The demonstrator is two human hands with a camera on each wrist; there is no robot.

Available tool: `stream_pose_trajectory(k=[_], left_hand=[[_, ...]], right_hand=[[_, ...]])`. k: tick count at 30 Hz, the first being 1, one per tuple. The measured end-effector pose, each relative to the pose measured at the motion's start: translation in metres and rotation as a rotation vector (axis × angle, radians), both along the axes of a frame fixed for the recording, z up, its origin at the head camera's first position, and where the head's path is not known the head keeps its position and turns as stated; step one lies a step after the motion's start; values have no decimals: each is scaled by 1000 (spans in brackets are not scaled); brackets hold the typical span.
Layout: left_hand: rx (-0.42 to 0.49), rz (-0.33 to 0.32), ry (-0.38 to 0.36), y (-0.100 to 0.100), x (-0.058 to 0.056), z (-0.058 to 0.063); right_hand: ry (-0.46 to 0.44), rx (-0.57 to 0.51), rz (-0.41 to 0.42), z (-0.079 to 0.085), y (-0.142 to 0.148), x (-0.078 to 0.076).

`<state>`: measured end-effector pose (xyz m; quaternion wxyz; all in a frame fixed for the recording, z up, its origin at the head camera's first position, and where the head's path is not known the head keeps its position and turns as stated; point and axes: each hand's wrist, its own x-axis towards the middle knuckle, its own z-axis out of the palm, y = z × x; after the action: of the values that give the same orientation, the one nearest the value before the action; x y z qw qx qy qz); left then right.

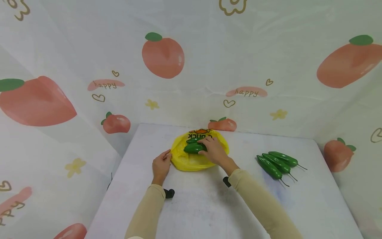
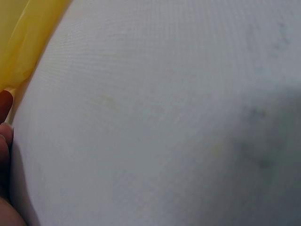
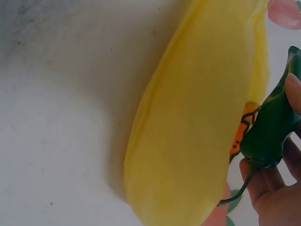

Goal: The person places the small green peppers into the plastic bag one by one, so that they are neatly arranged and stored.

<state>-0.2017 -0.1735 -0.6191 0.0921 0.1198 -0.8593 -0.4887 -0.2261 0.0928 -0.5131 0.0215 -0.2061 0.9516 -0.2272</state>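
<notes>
A yellow plastic bag (image 1: 191, 165) with dark lettering lies near the back of the table, its mouth spread wide. My left hand (image 1: 160, 166) pinches the bag's left rim between thumb and fingers. Over the mouth, my right hand (image 1: 215, 151) grips a green chili pepper (image 1: 192, 148) whose thin stem (image 3: 240, 192) shows in the right wrist view. Just behind that one, a second green pepper (image 1: 192, 140) appears within the bag's outline, partly covered by the right fingers. In the left wrist view, only fingertips (image 2: 5, 134) and a yellow edge of the bag show.
Three green peppers (image 1: 277, 162) with long stems lie side by side on the white table (image 1: 197, 205), right of the bag. A white fruit-print sheet (image 1: 197, 89) hangs behind and at both sides. Black wrist devices (image 1: 169, 193) sit by the sleeves.
</notes>
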Motion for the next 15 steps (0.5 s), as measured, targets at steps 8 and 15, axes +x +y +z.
stream_pose_trajectory(k=[8, 15], left_hand=[[9, 15, -11, -1, 1, -4], [-16, 1, -2, 2, -1, 0]], right_hand=[[-38, -43, 3, -8, -8, 5], [-83, -42, -14, -19, -10, 2]])
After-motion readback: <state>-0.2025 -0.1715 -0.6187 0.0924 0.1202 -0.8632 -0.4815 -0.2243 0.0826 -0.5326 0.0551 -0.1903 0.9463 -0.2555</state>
